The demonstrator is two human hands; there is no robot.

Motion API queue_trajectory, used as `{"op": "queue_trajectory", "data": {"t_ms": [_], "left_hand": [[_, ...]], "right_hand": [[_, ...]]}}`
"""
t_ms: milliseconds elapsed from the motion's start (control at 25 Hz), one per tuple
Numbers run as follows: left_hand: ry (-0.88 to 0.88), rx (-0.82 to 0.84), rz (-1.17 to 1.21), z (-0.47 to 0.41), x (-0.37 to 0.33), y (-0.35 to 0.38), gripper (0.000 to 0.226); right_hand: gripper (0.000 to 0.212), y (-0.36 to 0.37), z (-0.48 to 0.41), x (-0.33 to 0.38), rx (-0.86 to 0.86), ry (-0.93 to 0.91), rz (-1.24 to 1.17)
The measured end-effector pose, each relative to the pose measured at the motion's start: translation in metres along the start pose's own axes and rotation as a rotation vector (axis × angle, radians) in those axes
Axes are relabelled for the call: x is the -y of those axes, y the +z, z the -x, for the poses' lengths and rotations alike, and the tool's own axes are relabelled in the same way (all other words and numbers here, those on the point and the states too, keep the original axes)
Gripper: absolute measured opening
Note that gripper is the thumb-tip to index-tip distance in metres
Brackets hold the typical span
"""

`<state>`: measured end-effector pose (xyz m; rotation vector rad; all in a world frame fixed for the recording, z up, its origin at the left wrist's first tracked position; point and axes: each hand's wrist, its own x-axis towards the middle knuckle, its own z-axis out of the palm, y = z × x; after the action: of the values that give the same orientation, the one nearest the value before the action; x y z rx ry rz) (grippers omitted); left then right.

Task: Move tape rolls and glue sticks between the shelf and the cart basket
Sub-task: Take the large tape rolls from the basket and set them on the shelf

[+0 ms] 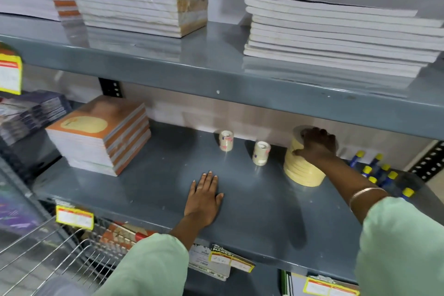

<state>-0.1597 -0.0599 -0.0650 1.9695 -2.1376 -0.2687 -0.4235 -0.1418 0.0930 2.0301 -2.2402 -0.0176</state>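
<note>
Resting on top of the stack of masking tape rolls (pixel 303 168) at right of centre in the head view, the right hand (pixel 316 143) has its grip draped over the upper rolls, thumb on the near side, fingers curled behind; whether it is truly clamped I cannot tell. The left hand (pixel 204 197) lies flat and spread on the shelf (pixel 149 182), holding nothing. 2 small clear tape rolls (pixel 226 140) (pixel 261 153) stand apart, just left of the stack. Glue sticks (pixel 382 173) with yellow caps cluster at far right, behind the right forearm. The cart basket (pixel 45 255) shows at lower left, its inside mostly out of view. The stack looks light but loose: separate stiff rings that could slide apart, so pinching several across the sides, or hooking fingers through the core, seems safer than lifting by the top roll alone.
</note>
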Motion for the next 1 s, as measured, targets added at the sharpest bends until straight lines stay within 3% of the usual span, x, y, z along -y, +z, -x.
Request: {"op": "queue_trajectory", "data": {"t_ms": [120, 240, 400, 520, 600, 760, 880, 1000], "left_hand": [[-0.058, -0.018, 0.105, 0.001, -0.001, -0.007, 0.061], [-0.19, -0.163, 0.199, 0.017, 0.014, -0.032, 0.058], [-0.419, -0.457, 0.342, 0.084, 0.075, -0.072, 0.055], [-0.652, -0.55, 0.399, 0.162, 0.138, -0.071, 0.032], [-0.837, -0.489, 0.417, 0.22, 0.184, -0.051, 0.02], [-1.085, -0.161, 0.433, 0.315, 0.253, 0.018, 0.022], [-1.086, 0.047, 0.456, 0.35, 0.272, 0.065, 0.031], [-1.032, 0.178, 0.497, 0.354, 0.286, 0.106, 0.042]], "right_hand": [[0.054, -0.016, 0.009, 0.034, -0.281, -0.14, -0.111], [0.039, -0.03, 0.023, 0.099, -0.427, -0.341, -0.368], [0.016, -0.029, 0.079, 0.214, -0.327, -0.678, -0.673], [0.008, -0.008, 0.141, 0.289, -0.156, -0.825, -0.817], [0.01, 0.016, 0.182, 0.338, 0.042, -0.885, -0.831], [0.009, 0.088, 0.251, 0.414, 0.423, -0.84, -0.707], [0.01, 0.161, 0.286, 0.452, 0.592, -0.918, -0.492], [0.025, 0.237, 0.308, 0.478, 0.759, -1.042, -0.25]]}}
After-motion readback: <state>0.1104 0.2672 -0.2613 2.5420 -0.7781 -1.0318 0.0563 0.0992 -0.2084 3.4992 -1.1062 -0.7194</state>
